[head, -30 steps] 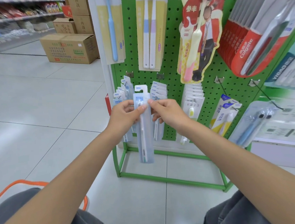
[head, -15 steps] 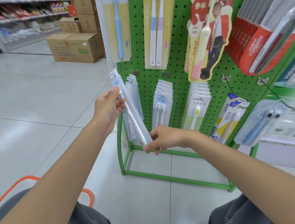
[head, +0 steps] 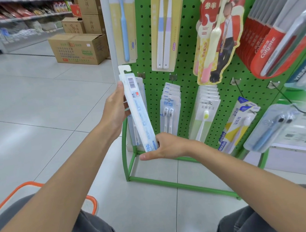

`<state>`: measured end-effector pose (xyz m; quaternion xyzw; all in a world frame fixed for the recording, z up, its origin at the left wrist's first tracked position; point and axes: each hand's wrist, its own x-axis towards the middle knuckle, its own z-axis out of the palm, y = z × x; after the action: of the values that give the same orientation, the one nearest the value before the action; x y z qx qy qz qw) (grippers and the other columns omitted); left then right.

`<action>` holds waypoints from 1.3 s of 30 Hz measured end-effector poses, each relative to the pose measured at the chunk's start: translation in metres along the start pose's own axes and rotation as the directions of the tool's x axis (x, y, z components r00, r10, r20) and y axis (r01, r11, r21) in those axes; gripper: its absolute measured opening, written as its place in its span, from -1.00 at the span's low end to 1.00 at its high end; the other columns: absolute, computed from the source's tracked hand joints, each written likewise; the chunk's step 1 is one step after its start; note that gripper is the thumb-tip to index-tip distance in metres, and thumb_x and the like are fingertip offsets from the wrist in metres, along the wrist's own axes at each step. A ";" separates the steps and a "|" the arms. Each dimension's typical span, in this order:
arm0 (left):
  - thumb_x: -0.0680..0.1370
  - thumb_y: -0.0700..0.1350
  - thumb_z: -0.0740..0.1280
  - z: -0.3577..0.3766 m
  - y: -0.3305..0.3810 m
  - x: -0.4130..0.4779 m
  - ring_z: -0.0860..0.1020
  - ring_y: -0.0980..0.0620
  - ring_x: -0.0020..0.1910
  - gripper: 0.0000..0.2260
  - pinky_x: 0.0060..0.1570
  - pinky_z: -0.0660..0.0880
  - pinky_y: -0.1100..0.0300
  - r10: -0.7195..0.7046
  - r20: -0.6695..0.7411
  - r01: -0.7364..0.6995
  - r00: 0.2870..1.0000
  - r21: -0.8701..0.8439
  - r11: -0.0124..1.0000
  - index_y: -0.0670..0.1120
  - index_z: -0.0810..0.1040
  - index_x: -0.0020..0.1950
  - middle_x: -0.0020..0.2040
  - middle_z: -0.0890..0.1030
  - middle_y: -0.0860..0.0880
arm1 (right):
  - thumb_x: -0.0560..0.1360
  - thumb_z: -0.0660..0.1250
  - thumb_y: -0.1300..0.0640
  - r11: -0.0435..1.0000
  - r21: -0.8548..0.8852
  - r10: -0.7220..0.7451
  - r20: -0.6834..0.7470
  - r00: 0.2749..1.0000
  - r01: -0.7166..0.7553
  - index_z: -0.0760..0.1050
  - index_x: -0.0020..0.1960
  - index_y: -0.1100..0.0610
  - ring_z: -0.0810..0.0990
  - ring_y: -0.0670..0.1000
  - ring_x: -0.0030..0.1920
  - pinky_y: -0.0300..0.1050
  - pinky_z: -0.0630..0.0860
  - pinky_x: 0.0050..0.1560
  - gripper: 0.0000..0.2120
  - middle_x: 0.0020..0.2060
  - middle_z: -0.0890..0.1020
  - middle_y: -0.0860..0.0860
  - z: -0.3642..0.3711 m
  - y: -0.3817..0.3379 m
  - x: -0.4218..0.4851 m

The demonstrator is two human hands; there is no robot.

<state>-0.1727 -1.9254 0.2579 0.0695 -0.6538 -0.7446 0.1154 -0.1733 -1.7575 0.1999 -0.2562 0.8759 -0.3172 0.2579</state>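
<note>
Toothbrush pack tilted, left hand gripping top, right hand bottom.

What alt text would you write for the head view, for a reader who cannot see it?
A person's left hand holds the upper part of a tilted toothbrush pack, barcode side showing, and the right hand holds its lower end. Behind it stands a green pegboard rack hung with more toothbrushes.

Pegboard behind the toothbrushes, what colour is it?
The pegboard is bright green with rows of small dark holes, clearest in the head view.
</note>
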 end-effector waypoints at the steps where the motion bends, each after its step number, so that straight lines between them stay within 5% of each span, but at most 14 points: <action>1: 0.68 0.14 0.05 0.000 -0.001 0.001 0.61 0.05 -0.02 -0.65 0.11 0.54 0.11 0.005 0.006 -0.005 1.000 0.015 1.000 0.03 0.58 0.10 0.06 0.65 -0.05 | 0.36 0.47 -0.28 1.000 -0.016 0.005 -0.022 1.000 -0.006 0.22 -0.37 0.02 0.25 -0.16 -0.56 -0.30 0.17 -0.49 -0.47 -0.59 0.29 -0.17 0.000 0.000 0.001; 9: 0.69 -0.07 0.16 -0.004 -0.008 0.003 0.63 0.04 -0.02 -0.79 0.02 0.59 0.13 -0.042 -0.014 0.042 0.999 0.029 0.999 -0.07 0.54 0.22 0.06 0.66 -0.02 | 0.47 0.38 -0.22 0.991 -0.131 -0.021 -0.026 0.999 0.017 0.60 -0.08 0.12 0.59 -0.04 -0.38 -0.13 0.55 -0.24 -0.62 -0.33 0.66 0.01 -0.002 0.011 0.005; 16: 0.69 -0.07 0.17 0.002 -0.014 -0.003 0.64 0.08 -0.03 -0.79 0.02 0.59 0.14 -0.121 0.130 0.109 0.984 0.093 0.990 -0.05 0.54 0.22 0.01 0.67 0.02 | 0.49 0.32 -0.27 0.994 -0.113 -0.027 -0.211 0.977 0.003 0.59 -0.11 0.16 0.66 0.14 -0.15 0.08 0.59 -0.09 -0.54 -0.19 0.68 0.07 -0.027 0.008 0.005; 22: 0.68 -0.06 0.17 0.007 -0.020 -0.005 0.66 0.05 -0.04 -0.81 0.04 0.60 0.09 -0.177 0.232 0.147 0.956 0.142 0.979 -0.02 0.56 0.17 -0.02 0.69 0.00 | 0.47 0.35 -0.27 0.998 -0.019 -0.056 -0.346 0.937 0.052 0.57 -0.01 0.00 0.66 0.00 -0.25 0.02 0.61 -0.11 -0.66 -0.15 0.67 -0.01 -0.047 0.006 -0.002; 28: 0.69 -0.02 0.15 0.009 -0.026 -0.007 0.67 0.12 -0.04 -0.78 0.08 0.57 0.12 -0.231 0.335 0.151 0.913 0.249 0.957 0.06 0.59 0.11 -0.06 0.72 0.07 | 0.52 0.40 -0.02 0.976 0.132 -0.085 -0.509 0.857 0.175 0.55 0.14 0.07 0.60 -0.08 -0.34 -0.17 0.54 -0.24 -0.75 -0.10 0.66 0.00 -0.059 -0.002 -0.005; 39: 0.69 0.03 0.13 0.008 -0.026 -0.008 0.64 0.07 0.06 -0.73 0.15 0.53 0.09 -0.263 0.377 0.179 0.888 0.243 0.953 0.02 0.60 0.18 0.04 0.70 0.01 | 0.62 0.24 0.21 0.907 0.341 -0.009 -0.570 0.822 0.247 0.55 -0.10 0.14 0.53 -0.07 -0.40 -0.19 0.46 -0.36 -0.84 -0.22 0.57 0.07 -0.061 -0.016 -0.002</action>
<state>-0.1696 -1.9122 0.2330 -0.0006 -0.7232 -0.6808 -0.1163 -0.2050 -1.7412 0.2521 -0.1540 0.8090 -0.5670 0.0165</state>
